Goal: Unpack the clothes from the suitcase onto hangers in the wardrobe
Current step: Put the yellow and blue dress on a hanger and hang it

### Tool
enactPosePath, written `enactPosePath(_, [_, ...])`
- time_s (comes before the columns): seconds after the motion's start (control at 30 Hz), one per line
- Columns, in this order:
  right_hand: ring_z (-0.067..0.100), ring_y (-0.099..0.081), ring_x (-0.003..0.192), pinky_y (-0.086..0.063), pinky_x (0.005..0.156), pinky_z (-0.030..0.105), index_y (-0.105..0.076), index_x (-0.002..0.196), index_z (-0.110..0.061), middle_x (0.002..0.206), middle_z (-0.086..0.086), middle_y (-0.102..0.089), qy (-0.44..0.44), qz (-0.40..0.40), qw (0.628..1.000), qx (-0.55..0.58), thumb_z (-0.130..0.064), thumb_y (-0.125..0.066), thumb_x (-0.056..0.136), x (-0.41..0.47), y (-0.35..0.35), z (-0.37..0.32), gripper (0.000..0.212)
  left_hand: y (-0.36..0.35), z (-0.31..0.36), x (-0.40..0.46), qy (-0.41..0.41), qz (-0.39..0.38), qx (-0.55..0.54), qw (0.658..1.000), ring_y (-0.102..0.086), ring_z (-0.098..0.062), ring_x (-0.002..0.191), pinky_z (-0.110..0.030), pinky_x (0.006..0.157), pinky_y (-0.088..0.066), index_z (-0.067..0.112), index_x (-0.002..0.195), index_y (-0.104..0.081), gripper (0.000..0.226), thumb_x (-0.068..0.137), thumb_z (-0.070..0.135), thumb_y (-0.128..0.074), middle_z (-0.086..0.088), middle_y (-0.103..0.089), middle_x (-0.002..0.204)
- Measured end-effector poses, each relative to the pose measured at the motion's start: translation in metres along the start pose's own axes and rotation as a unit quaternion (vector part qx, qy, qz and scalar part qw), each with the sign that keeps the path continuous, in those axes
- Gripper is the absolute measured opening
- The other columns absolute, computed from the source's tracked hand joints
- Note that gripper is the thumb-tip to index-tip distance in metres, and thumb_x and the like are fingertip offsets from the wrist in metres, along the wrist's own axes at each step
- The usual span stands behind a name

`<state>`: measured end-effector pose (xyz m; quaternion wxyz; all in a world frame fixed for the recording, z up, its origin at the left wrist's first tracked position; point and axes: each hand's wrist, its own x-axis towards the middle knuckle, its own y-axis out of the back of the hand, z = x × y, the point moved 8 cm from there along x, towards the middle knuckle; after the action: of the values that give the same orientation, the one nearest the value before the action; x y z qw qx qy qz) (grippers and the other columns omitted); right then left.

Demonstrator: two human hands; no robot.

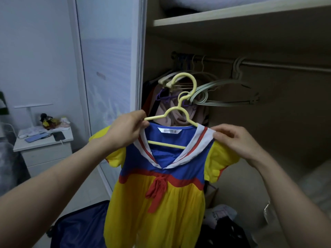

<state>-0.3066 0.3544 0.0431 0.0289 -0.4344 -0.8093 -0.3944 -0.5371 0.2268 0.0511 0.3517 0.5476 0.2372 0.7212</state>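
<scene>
- Far left, a white nightstand [44, 145] with phones on top.
- Your left hand [128, 128] grips the yellow hanger [172, 111]; the dress [161, 185] hangs on it.
- Your right hand [238, 142] pinches the collar.
- Behind: wardrobe rail [277, 66] with empty hangers [220, 90].
- Bottom left, the blue suitcase [80, 228].

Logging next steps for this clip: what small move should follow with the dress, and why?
Probably lift the yellow hanger to the wardrobe rail and hook it there. The dress already hangs on it, the left hand grips the hanger's end, the right hand pinches the collar, and the hook is free, below the rail.
</scene>
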Motion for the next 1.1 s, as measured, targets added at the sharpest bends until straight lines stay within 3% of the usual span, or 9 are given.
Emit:
enactPosePath(0.27, [0.0,-0.045,0.052,-0.037,0.051,0.02,-0.057,0.065,-0.005,0.06,0.005,-0.05,-0.055,0.135,0.984,0.106,-0.011,-0.061,0.088,-0.018,0.013,0.017,0.024,-0.007,0.0,0.016,-0.006,0.014,-0.003,1.0,-0.051,-0.032,0.075,-0.032,0.064,-0.03,0.006,0.089,-0.052,0.025,0.091,0.024,-0.033,-0.001,-0.047,0.074])
enactPosePath(0.4, [0.015,-0.05,0.059,-0.04,0.061,0.031,-0.062,0.064,-0.012,0.063,0.019,-0.058,-0.027,0.144,0.987,-0.064,-0.036,-0.052,0.083,-0.034,0.025,0.024,0.032,-0.013,0.015,0.025,-0.061,0.026,0.062,0.996,-0.056,-0.038,0.078,-0.04,0.066,-0.041,0.003,0.095,-0.055,0.047,0.077,0.03,-0.021,-0.016,-0.056,0.084])
enactPosePath(0.53, [0.005,-0.048,0.055,-0.034,0.053,0.018,-0.054,0.054,-0.026,0.054,0.003,-0.055,-0.051,0.112,0.983,-0.137,-0.019,-0.06,0.089,-0.048,0.038,0.032,0.037,-0.024,0.029,0.033,-0.069,0.026,0.077,0.994,-0.058,-0.037,0.083,-0.034,0.066,-0.032,0.005,0.097,-0.056,0.053,0.071,0.027,-0.016,-0.015,-0.056,0.088])
enactPosePath(0.63, [-0.003,-0.059,0.078,-0.042,0.067,0.007,-0.066,0.098,-0.03,0.084,-0.014,-0.064,-0.084,0.038,0.994,-0.067,-0.018,-0.062,0.087,-0.053,0.04,0.029,0.016,-0.032,0.033,0.04,-0.049,0.012,0.052,0.997,-0.057,-0.035,0.09,-0.032,0.069,-0.028,0.005,0.096,-0.056,0.042,0.072,0.018,-0.023,-0.012,-0.055,0.091])
enactPosePath(0.67, [-0.003,-0.061,0.089,-0.045,0.076,0.006,-0.057,0.116,-0.031,0.098,-0.014,-0.064,-0.096,0.01,0.995,0.0,-0.016,-0.062,0.086,-0.056,0.038,0.027,0.034,-0.034,0.038,0.043,-0.049,0.005,0.037,0.998,-0.056,-0.034,0.091,-0.032,0.069,-0.029,0.004,0.094,-0.056,0.038,0.071,0.015,-0.027,-0.01,-0.054,0.089])
enactPosePath(0.77, [-0.003,-0.061,0.095,-0.048,0.084,0.016,-0.059,0.116,-0.026,0.109,-0.007,-0.067,-0.084,-0.045,0.994,0.047,-0.009,-0.065,0.084,-0.062,0.025,0.02,0.037,-0.044,0.061,0.054,-0.08,-0.021,-0.017,0.996,-0.056,-0.035,0.09,-0.039,0.077,-0.037,0.005,0.094,-0.057,0.036,0.069,0.01,-0.032,-0.002,-0.048,0.084])
enactPosePath(0.87, [0.009,-0.06,0.075,-0.048,0.069,0.025,-0.069,0.086,-0.004,0.086,0.011,-0.071,-0.075,0.049,0.996,0.026,-0.006,-0.063,0.085,-0.07,0.034,0.015,0.006,-0.061,0.073,0.066,-0.035,-0.024,-0.022,0.999,-0.048,-0.032,0.11,-0.047,0.1,-0.029,0.009,0.119,-0.055,0.041,0.082,0.007,-0.037,-0.009,-0.054,0.107])
enactPosePath(0.97, [0.016,-0.065,0.078,-0.049,0.072,0.028,-0.069,0.082,-0.007,0.083,0.008,-0.071,-0.073,0.162,0.984,0.0,-0.009,-0.061,0.085,-0.079,0.063,0.012,0.009,-0.074,0.095,0.064,0.003,0.022,-0.044,0.999,-0.044,-0.037,0.116,-0.047,0.102,-0.031,0.008,0.13,-0.048,0.052,0.082,0.025,-0.041,-0.017,-0.05,0.122])
enactPosePath(1.1, [0.028,-0.06,0.075,-0.041,0.07,0.035,-0.064,0.083,-0.005,0.074,0.014,-0.065,-0.09,0.259,0.951,-0.143,-0.021,-0.06,0.087,-0.093,0.089,0.006,0.016,-0.101,0.169,0.051,-0.035,-0.034,-0.175,0.983,-0.037,-0.023,0.126,-0.031,0.104,-0.028,0.011,0.131,-0.046,0.043,0.091,0.028,-0.047,-0.007,-0.045,0.131])
